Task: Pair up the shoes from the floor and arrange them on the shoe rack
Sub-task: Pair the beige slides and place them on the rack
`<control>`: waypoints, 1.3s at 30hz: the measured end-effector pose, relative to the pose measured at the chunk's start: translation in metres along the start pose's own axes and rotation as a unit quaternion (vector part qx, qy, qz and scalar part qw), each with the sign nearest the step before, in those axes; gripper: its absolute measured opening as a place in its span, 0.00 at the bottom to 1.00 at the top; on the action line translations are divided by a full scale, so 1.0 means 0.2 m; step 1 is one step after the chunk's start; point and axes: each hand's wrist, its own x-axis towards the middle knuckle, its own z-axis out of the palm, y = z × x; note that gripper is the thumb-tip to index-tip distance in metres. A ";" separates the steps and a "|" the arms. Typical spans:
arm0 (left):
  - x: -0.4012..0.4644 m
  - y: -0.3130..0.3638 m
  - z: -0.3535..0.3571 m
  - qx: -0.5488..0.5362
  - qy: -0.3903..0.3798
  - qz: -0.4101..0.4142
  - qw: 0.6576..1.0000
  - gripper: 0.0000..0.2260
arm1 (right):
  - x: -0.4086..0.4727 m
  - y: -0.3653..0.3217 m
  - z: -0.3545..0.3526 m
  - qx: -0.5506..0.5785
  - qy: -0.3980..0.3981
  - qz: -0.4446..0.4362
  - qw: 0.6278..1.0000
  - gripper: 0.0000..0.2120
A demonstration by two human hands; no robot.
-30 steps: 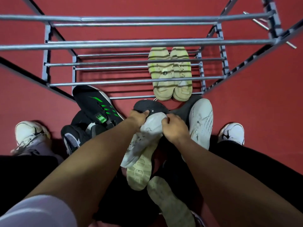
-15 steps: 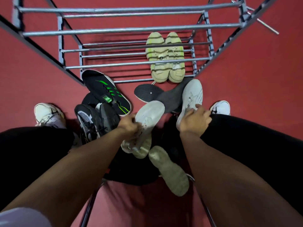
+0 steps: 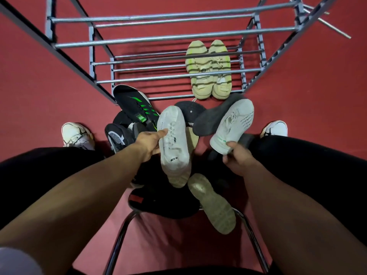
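My left hand [image 3: 149, 142] grips a white sneaker [image 3: 173, 147] by its side, toe pointing away from me. My right hand [image 3: 237, 158] holds the heel of a second white sneaker [image 3: 235, 128], also toe-forward, lifted above the pile. A metal shoe rack [image 3: 174, 37] stands ahead on the red floor. A pale yellow pair [image 3: 209, 70] sits side by side on its bottom tier at the right. Below my hands lie a black-and-green sneaker [image 3: 137, 108], a black shoe with white mesh [image 3: 117, 137], dark grey shoes [image 3: 213, 116], an upturned pale sole [image 3: 213, 203] and a black shoe with a red patch [image 3: 158, 203].
My own feet in white sneakers rest on the floor at the left [image 3: 76, 134] and right [image 3: 275, 129], knees in black trousers either side. A chair's metal frame [image 3: 119, 239] runs under me. The rack's left part holds no shoes.
Both hands worked on one white sneaker a second ago. My right hand then moved right and picked up the second white sneaker; each hand now lifts one, and the left shoe has turned upright.
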 end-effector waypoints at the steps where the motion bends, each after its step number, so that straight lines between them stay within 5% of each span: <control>1: 0.00 0.01 -0.01 0.000 0.008 0.003 1.000 0.13 | -0.02 0.01 0.01 0.040 -0.039 0.025 0.998 0.03; 3: -0.01 0.02 -0.02 -0.004 0.018 0.007 1.000 0.17 | -0.07 0.04 0.02 0.081 -0.107 0.063 0.989 0.04; 11: 0.03 0.02 -0.03 0.036 0.066 0.014 0.997 0.25 | -0.18 0.14 0.08 -0.061 -0.222 0.078 0.970 0.04; 18: 0.01 -0.05 -0.03 0.010 0.002 -0.032 0.999 0.23 | -0.16 0.10 0.10 -0.103 -0.212 0.068 0.969 0.05; 21: -0.03 -0.15 0.00 0.056 -0.028 -0.033 0.997 0.26 | -0.12 0.12 0.11 -0.141 -0.160 0.017 0.977 0.15; 25: -0.06 -0.26 -0.03 0.080 0.074 0.058 0.992 0.21 | -0.02 0.15 0.14 -0.156 0.016 -0.181 0.971 0.21; 29: -0.04 -0.30 -0.12 -0.010 0.093 0.070 0.993 0.17 | -0.04 0.16 0.08 -0.345 0.247 -0.282 0.861 0.16; 32: -0.03 -0.28 -0.14 0.108 0.091 0.090 0.986 0.12 | -0.09 0.24 0.11 -0.435 0.173 -0.306 0.829 0.11; 34: -0.05 -0.30 -0.12 0.303 0.150 0.126 0.932 0.14 | -0.11 0.31 0.13 -0.424 0.130 -0.315 0.839 0.13; 37: -0.09 -0.33 -0.02 0.488 0.275 0.202 0.803 0.19 | -0.13 0.37 0.14 -0.363 0.175 -0.317 0.859 0.13; 39: -0.08 -0.35 0.04 0.555 0.260 0.304 0.729 0.25 | -0.09 0.41 0.12 -0.373 0.195 -0.261 0.869 0.13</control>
